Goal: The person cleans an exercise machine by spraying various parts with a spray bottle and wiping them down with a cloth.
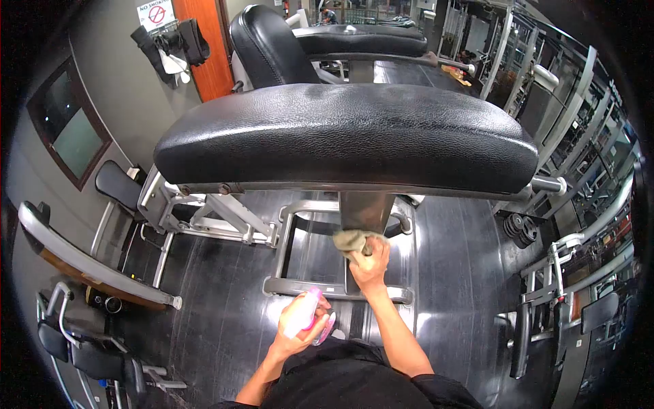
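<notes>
My right hand is closed around a beige cloth, which lies against the grey metal post under a padded bench. Lower and to the left, my left hand wraps round a pink and white bottle, held in front of my body. Above both hands stretches the black bench pad, with a shiny, grained surface. The post's silver base frame stands on the dark floor, beyond the bottle.
A second black bench stands behind the first. Gym machines line the left wall and the right side, with weight plates on the right. Gloves or cloths hang below a sign. A person is far back.
</notes>
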`<state>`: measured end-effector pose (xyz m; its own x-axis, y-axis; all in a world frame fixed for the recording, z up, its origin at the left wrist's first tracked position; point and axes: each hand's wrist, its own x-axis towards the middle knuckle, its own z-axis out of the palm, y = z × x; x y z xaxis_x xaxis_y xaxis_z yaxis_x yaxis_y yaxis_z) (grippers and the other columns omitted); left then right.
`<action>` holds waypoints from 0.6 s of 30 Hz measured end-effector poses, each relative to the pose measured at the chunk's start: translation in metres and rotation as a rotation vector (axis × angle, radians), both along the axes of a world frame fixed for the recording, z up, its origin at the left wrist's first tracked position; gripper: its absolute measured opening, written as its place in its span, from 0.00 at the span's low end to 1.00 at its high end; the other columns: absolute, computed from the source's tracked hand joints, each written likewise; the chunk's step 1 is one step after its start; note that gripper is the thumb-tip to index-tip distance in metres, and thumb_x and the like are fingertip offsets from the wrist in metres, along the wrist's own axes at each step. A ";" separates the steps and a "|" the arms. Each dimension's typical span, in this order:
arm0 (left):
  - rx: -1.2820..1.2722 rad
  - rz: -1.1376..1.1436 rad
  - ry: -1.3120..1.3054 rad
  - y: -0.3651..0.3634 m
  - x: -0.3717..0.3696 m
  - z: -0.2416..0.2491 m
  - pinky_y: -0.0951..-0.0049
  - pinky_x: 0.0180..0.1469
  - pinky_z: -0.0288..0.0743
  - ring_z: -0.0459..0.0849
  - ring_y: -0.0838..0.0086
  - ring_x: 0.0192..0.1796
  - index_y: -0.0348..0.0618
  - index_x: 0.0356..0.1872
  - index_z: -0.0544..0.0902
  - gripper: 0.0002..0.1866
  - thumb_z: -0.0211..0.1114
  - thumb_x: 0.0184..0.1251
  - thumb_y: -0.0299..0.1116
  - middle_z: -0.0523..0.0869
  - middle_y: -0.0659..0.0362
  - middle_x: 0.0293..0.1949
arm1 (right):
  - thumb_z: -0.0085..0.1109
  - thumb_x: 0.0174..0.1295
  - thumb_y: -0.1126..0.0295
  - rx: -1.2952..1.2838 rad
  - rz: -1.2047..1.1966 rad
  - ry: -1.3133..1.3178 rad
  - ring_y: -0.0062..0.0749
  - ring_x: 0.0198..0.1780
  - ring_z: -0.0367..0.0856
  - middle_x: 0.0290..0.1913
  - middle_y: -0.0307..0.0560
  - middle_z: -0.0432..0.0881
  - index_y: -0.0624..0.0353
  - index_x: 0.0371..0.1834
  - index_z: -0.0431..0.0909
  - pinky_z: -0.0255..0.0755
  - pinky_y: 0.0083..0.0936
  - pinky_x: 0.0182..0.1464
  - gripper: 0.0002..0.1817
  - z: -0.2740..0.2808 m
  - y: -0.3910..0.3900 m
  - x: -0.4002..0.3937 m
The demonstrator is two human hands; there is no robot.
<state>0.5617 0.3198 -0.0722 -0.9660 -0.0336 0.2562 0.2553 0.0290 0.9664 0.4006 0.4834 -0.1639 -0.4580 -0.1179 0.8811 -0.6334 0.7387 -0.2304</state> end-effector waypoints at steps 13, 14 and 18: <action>-0.051 0.005 0.029 -0.004 0.008 -0.008 0.70 0.44 0.77 0.84 0.70 0.39 0.33 0.43 0.79 0.15 0.68 0.54 0.17 0.84 0.55 0.33 | 0.60 0.36 0.77 -0.385 -0.010 0.107 0.56 0.55 0.67 0.52 0.61 0.66 0.51 0.35 0.81 0.66 0.44 0.55 0.18 0.025 0.018 0.008; -0.099 0.007 0.057 -0.005 0.008 -0.009 0.70 0.45 0.77 0.84 0.69 0.39 0.32 0.44 0.79 0.15 0.68 0.54 0.17 0.84 0.54 0.33 | 0.59 0.38 0.76 -0.493 0.002 0.166 0.56 0.56 0.67 0.52 0.61 0.66 0.52 0.35 0.80 0.65 0.45 0.56 0.16 0.051 0.013 0.002; -0.012 0.027 0.014 -0.004 0.011 -0.013 0.70 0.45 0.77 0.84 0.69 0.39 0.32 0.44 0.79 0.15 0.68 0.54 0.17 0.84 0.54 0.33 | 0.56 0.54 0.59 -0.443 0.143 0.075 0.54 0.58 0.68 0.55 0.60 0.67 0.58 0.43 0.75 0.61 0.45 0.62 0.17 0.067 0.022 -0.031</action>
